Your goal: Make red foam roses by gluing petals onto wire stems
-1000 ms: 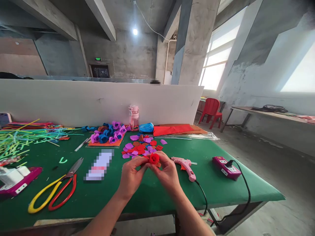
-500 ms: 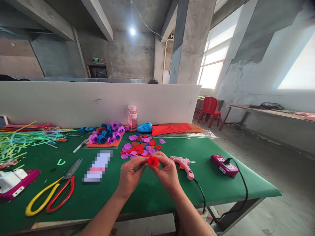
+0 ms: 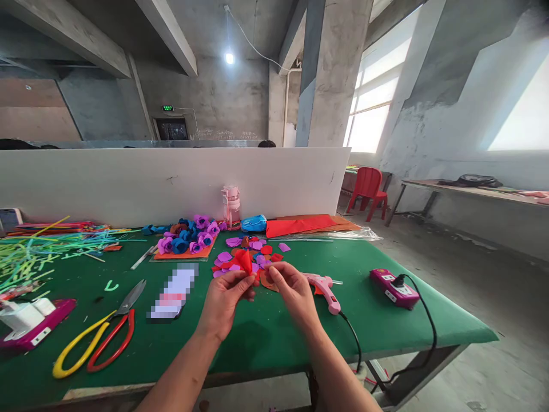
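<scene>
My left hand pinches a red flower of thin sheet material by its lower end, tilted so its side shows. Close by on the right, my right hand is apart from the flower, thumb and forefinger pressed together. Whether anything sits between those fingertips is hidden. A brown petal shows right beside them; I cannot tell if they touch it. Behind both hands lie loose purple, red and brown petals. A pink glue gun rests on the green table, right of my right hand.
Yellow-and-red-handled scissors and a phone lie left. Finished purple and blue flowers, coloured stems and a pink bottle line the back. A power strip with a black cord sits right, before the table's edge.
My hands have parted: the right has let go of the flower and moved slightly right. The flower, facing me before, is turned side-on in my left hand.
</scene>
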Available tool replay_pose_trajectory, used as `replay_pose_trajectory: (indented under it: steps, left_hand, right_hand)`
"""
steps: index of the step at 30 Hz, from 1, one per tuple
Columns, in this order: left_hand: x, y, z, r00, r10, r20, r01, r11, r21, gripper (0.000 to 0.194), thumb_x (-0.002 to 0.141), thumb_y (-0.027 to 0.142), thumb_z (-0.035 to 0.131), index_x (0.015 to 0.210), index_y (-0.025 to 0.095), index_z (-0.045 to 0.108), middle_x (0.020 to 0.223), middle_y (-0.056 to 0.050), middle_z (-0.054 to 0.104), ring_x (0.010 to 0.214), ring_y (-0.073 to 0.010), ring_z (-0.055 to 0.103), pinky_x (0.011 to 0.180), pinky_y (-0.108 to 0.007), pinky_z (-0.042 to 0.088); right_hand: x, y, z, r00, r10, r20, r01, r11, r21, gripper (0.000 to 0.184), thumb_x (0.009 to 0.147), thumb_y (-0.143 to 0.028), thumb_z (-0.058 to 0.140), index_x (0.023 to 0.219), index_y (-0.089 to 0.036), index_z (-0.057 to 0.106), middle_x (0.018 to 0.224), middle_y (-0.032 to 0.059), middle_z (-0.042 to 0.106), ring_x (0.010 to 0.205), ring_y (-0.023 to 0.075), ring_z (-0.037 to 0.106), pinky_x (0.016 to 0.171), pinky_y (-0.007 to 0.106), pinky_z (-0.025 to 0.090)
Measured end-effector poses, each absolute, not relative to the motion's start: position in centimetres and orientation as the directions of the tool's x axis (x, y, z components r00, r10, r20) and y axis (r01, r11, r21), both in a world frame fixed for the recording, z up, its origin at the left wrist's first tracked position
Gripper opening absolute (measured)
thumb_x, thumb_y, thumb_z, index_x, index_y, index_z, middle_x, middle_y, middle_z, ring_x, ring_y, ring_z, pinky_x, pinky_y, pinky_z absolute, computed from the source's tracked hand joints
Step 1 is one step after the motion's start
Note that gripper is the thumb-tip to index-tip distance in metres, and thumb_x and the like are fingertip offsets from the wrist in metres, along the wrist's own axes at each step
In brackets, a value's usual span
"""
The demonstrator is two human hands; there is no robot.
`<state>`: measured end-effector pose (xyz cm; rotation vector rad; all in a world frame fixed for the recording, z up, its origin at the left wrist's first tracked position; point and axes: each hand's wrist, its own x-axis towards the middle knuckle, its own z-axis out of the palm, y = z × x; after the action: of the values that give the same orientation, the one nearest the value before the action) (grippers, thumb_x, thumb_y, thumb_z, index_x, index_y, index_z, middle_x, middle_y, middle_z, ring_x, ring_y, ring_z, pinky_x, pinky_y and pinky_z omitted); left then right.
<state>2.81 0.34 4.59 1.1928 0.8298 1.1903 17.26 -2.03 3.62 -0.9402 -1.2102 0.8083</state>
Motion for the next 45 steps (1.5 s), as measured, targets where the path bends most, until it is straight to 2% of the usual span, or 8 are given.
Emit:
replay_pose_trajectory:
  steps: [4, 12, 22, 27, 31, 35, 41, 45]
  left_hand:
    - [2.6, 1.1, 4.2, 0.341, 0.936, -0.084, -0.381, 0.219, 0.898, 0.023, 0.059, 0.027, 0.078, 0.074, 0.012, 0.070, 0.067, -0.004, 0.065, 0.052, -0.0071, 0.053, 0.048, -0.018, 0.042]
    - [1.9, 2.6, 2.9, 0.352, 0.933, -0.076, -0.427, 0.232, 0.874, 0.023, 0.063, 0.027, 0.077, 0.077, 0.011, 0.069, 0.067, -0.003, 0.064, 0.047, -0.0028, 0.046, 0.043, -0.015, 0.034]
    - [1.9, 2.4, 2.8, 0.320, 0.946, -0.048, -0.465, 0.201, 0.862, 0.021, 0.061, 0.025, 0.077, 0.073, 0.012, 0.066, 0.066, -0.003, 0.065, 0.050, -0.0039, 0.048, 0.046, -0.016, 0.035]
    - [1.5, 2.7, 2.4, 0.334, 0.940, -0.074, -0.504, 0.244, 0.828, 0.021, 0.060, 0.022, 0.077, 0.074, 0.013, 0.064, 0.064, -0.002, 0.064, 0.049, -0.0042, 0.047, 0.044, -0.016, 0.033]
    - [1.3, 2.4, 2.3, 0.398, 0.913, -0.092, -0.486, 0.296, 0.822, 0.019, 0.060, 0.020, 0.077, 0.070, 0.012, 0.062, 0.061, -0.003, 0.063, 0.047, -0.0045, 0.047, 0.043, -0.017, 0.031]
    - [0.9, 2.6, 2.7, 0.379, 0.921, -0.086, -0.476, 0.274, 0.836, 0.019, 0.059, 0.019, 0.076, 0.071, 0.012, 0.063, 0.060, -0.002, 0.062, 0.046, -0.0039, 0.046, 0.042, -0.016, 0.031]
    - [0.8, 3.3, 2.7, 0.340, 0.936, -0.095, -0.457, 0.253, 0.853, 0.022, 0.058, 0.021, 0.077, 0.072, 0.013, 0.063, 0.061, -0.001, 0.062, 0.045, -0.0033, 0.046, 0.041, -0.016, 0.030]
    - [1.3, 2.8, 1.9, 0.371, 0.923, -0.099, -0.439, 0.269, 0.858, 0.023, 0.058, 0.023, 0.076, 0.072, 0.012, 0.061, 0.060, -0.001, 0.062, 0.045, -0.0035, 0.045, 0.041, -0.016, 0.029]
  right_hand:
    - [17.3, -1.8, 3.2, 0.043, 0.981, 0.189, -0.084, 0.192, -0.978, 0.042, 0.076, -0.052, 0.057, 0.067, -0.013, 0.067, 0.059, 0.0019, 0.060, 0.050, 0.0088, 0.047, 0.047, 0.021, 0.038]
    - [16.5, -2.0, 2.5, -0.190, 0.977, 0.096, -0.013, 0.095, -0.995, 0.034, 0.071, -0.047, 0.065, 0.077, -0.014, 0.071, 0.065, 0.0008, 0.064, 0.047, 0.0059, 0.041, 0.043, 0.018, 0.027]
    - [16.1, -1.9, 2.4, -0.114, 0.986, 0.118, 0.039, 0.123, -0.992, 0.035, 0.072, -0.050, 0.061, 0.073, -0.016, 0.068, 0.064, 0.0011, 0.064, 0.046, 0.0079, 0.042, 0.044, 0.021, 0.031]
    - [21.5, -1.8, 2.5, 0.174, 0.953, 0.247, 0.341, 0.177, -0.923, 0.040, 0.074, -0.053, 0.055, 0.088, -0.017, 0.067, 0.072, 0.0060, 0.067, 0.056, 0.0151, 0.052, 0.050, 0.025, 0.039]
    - [28.5, -2.0, 1.0, 0.433, 0.845, 0.313, 0.644, -0.047, -0.764, 0.034, 0.068, -0.051, 0.058, 0.075, -0.019, 0.069, 0.067, 0.0066, 0.068, 0.062, 0.0197, 0.059, 0.057, 0.029, 0.042]
    - [33.0, -2.9, -0.5, 0.534, 0.799, 0.275, 0.646, -0.176, -0.743, 0.043, 0.069, -0.054, 0.049, 0.073, -0.016, 0.067, 0.068, 0.0079, 0.068, 0.059, 0.0184, 0.057, 0.054, 0.028, 0.040]
    - [32.9, -3.9, -0.7, 0.448, 0.881, 0.154, 0.752, -0.277, -0.598, 0.049, 0.070, -0.062, 0.046, 0.064, -0.016, 0.064, 0.058, 0.0047, 0.063, 0.055, 0.0167, 0.054, 0.050, 0.026, 0.035]
    - [32.1, -3.4, -1.9, 0.360, 0.931, 0.059, 0.796, -0.273, -0.540, 0.037, 0.068, -0.054, 0.053, 0.062, -0.018, 0.060, 0.058, 0.0025, 0.063, 0.054, 0.0156, 0.054, 0.048, 0.024, 0.034]
